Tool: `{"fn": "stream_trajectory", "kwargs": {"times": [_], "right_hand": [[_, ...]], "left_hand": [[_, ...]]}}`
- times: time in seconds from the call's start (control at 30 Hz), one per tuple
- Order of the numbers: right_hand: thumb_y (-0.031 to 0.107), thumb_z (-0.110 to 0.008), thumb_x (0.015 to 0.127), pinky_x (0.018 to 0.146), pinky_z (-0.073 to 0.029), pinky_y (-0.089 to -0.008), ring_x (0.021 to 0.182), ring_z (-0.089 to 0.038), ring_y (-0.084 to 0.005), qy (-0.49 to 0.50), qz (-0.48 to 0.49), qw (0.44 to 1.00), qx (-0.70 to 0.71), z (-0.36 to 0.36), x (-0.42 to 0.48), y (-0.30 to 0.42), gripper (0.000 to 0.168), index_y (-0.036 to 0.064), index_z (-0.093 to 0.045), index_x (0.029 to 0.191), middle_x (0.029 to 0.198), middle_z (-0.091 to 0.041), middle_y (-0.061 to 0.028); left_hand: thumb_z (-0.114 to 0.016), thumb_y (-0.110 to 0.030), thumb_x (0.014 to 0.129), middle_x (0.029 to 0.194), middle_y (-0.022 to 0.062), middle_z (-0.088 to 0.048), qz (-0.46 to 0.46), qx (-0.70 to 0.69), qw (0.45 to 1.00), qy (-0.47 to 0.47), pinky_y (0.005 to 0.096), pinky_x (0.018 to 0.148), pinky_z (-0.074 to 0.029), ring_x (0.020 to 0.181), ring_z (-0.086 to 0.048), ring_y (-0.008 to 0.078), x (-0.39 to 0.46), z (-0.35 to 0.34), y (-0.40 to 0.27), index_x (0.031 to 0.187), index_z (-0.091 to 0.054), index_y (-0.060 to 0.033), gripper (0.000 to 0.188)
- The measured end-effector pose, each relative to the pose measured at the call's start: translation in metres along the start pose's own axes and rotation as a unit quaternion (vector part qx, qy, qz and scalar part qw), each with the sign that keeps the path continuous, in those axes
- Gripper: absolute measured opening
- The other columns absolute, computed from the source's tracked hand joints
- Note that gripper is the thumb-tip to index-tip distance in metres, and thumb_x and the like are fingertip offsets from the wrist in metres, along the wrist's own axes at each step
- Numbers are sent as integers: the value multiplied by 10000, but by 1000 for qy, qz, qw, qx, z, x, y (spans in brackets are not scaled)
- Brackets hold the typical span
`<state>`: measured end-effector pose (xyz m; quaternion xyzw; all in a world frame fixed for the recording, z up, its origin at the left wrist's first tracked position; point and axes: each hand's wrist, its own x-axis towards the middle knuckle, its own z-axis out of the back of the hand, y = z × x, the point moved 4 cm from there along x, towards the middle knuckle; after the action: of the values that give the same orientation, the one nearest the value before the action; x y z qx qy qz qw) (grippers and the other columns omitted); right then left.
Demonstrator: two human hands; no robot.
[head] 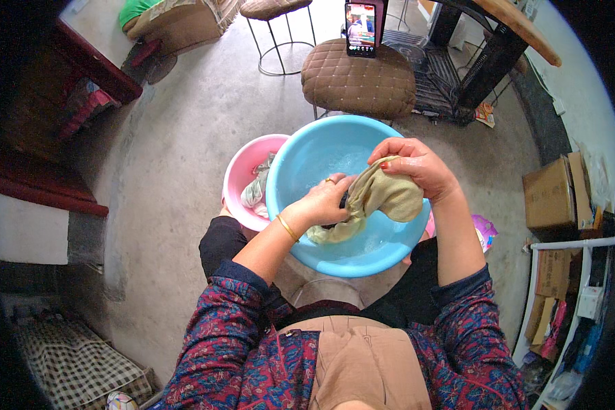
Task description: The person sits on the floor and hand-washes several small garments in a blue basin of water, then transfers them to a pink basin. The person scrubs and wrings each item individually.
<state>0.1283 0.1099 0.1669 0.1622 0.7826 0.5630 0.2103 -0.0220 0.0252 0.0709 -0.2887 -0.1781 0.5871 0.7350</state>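
Over a light-blue plastic basin (333, 265), both hands hold one wet, yellowish fabric piece (389, 192). My right hand (423, 166) pinches its upper edge between thumb and fingers, above the right side of the basin. Lower and further left, my left hand (323, 201) grips the bunched part, with a ring and a bangle on that side. Something dark shows beside the left fingers, but I cannot tell what it is. The fabric's lower end hangs down to shallow water (346, 154) in the basin.
A pink basin (234, 179) with wet cloths (258, 189) stands against the blue one's left side. Beyond them, a phone (361, 31) leans upright on a brown quilted stool (356, 77). A purple package (484, 231) lies to the right, near a white shelf rack (528, 302) and a cardboard box (548, 195).
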Motion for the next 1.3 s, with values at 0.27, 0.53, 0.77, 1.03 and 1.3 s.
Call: {"fn": "stream_trajectory", "kwargs": {"times": [0.27, 0.53, 0.77, 1.03, 1.3], "right_hand": [[98, -614, 827, 754, -522, -285, 816, -631, -148, -83, 78, 991, 76, 22, -3, 5, 212, 5, -602, 1017, 928, -649, -86], [47, -584, 829, 752, -516, -283, 837, -618, -152, -191, 102, 974, 69, 60, 8, -11, 256, 13, -570, 1082, 961, -633, -91], [201, -642, 777, 724, -474, -332, 799, -596, -203, -322, 6, 891, -319, 83, 37, -63, 290, 32, -603, 1009, 884, -642, -117], [171, -625, 755, 876, -441, -447, 1006, -528, -381, -296, -17, 785, -544, 69, 55, -109, 315, 72, -578, 1050, 1067, -569, -188], [82, -544, 794, 897, -424, -513, 1131, -448, -351, -96, -199, 723, -655, 38, 48, -160, 370, 183, -570, 1150, 1196, -466, -147]], "left_hand": [[-570, -158, 869, 958, 26, -648, 50, -528, 829, 176, 273, 885, -425, 945, -572, 126, -3, -2, -30, 997, -653, -21, 205], [-542, -143, 888, 1044, 106, -639, 62, -628, 775, 33, 290, 803, -508, 896, -627, 153, -2, 81, -43, 1157, -553, 34, 322], [-500, -162, 868, 925, 143, -667, 160, -267, 947, -82, 333, 679, -501, 789, -641, 209, 35, 85, 15, 1061, -606, 36, 296], [-581, -160, 769, 1023, 220, -554, 89, 281, 866, -404, 461, 857, -456, 1023, -521, 398, 27, 30, 7, 1011, -536, 32, 313], [-531, -122, 713, 900, 253, -612, 90, 120, 984, 96, 459, 789, -501, 827, -620, 391, 8, -72, 6, 832, -641, 26, 220]]}}
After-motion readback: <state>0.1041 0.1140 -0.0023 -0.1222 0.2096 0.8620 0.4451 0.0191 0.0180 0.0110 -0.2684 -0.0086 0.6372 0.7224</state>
